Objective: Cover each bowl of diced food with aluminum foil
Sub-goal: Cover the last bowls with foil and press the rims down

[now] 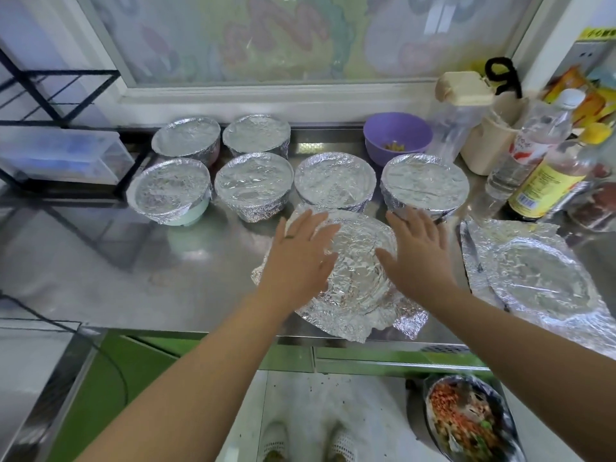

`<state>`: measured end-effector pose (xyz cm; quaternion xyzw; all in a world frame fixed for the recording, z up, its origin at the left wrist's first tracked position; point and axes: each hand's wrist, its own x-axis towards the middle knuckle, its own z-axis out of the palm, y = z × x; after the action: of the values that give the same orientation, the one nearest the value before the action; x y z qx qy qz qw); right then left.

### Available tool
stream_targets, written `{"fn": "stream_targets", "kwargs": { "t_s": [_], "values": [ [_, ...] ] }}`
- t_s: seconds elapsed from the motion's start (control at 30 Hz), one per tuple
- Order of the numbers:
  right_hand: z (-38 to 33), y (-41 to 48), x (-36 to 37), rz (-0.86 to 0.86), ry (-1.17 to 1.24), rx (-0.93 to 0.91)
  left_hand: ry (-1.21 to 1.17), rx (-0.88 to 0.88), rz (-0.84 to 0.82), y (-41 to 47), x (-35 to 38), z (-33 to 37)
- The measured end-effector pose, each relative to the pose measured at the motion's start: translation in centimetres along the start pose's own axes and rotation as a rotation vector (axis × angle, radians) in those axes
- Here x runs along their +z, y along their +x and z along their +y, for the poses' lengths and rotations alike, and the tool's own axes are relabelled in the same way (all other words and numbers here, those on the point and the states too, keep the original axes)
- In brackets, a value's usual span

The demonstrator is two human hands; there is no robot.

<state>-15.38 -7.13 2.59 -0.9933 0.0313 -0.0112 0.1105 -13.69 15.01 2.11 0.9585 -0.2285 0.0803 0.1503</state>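
Both hands, left and right, press flat, fingers straight, on foil; next crimp edges evenly under the rim.

Bare steel counter is lying open at the near left. Six foil-covered bowls are blocking the far side in two rows; a purple bowl and bottles are crowding the far right, and a foil-draped dish is filling the near right.

Soft, bright daylight comes through the frosted window behind the steel counter, glinting off the crinkled foil, while wide-angle bending warps the edges and the bottles at right blur
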Motion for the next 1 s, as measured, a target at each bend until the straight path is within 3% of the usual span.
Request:
{"fn": "stream_targets", "kwargs": {
  "t_s": [0.17, 0.37, 0.57, 0.63, 0.7, 0.77, 0.83, 0.9, 1.0],
  "values": [
    [-1.1, -0.5, 1.6, -0.217, 0.21, 0.04, 0.072, -0.094, -0.307, 0.1, 2.7, 0.3],
    [-1.1, -0.7, 2.2, -0.217, 0.514, 0.035, 0.033, -0.157, -0.314, -1.9, 2.9, 0.4],
    [-2.3, -0.2, 2.1, -0.337, 0.523, -0.155, -0.103, -0.393, -0.332, -5.7, 1.3, 1.4],
    [-2.3, 0.8, 2.1, -0.293, 0.471, -0.189, -0.072, -0.439, -0.348, -5.9, 0.4, 1.5],
    [-1.8, 1.7, 1.9, -0.143, 0.387, -0.098, 0.004, -0.408, -0.322, -5.2, -0.2, 1.2],
    [-0.9, 2.1, 1.9, -0.102, 0.531, 0.177, 0.085, -0.312, -0.274, -4.4, -0.2, 0.6],
    [0.4, 1.8, 2.3, -0.214, 0.828, 0.501, 0.138, -0.178, -0.211, -3.8, 0.2, 0.2],
    [0.9, 0.9, 2.4, -0.405, 1.061, 0.694, 0.132, -0.056, -0.189, -3.4, 1.0, 0.1],
    [0.7, 0.1, 2.3, -0.518, 1.29, 0.697, 0.132, 0.064, -0.229, -2.5, 1.8, 0.4]
  ]
}}
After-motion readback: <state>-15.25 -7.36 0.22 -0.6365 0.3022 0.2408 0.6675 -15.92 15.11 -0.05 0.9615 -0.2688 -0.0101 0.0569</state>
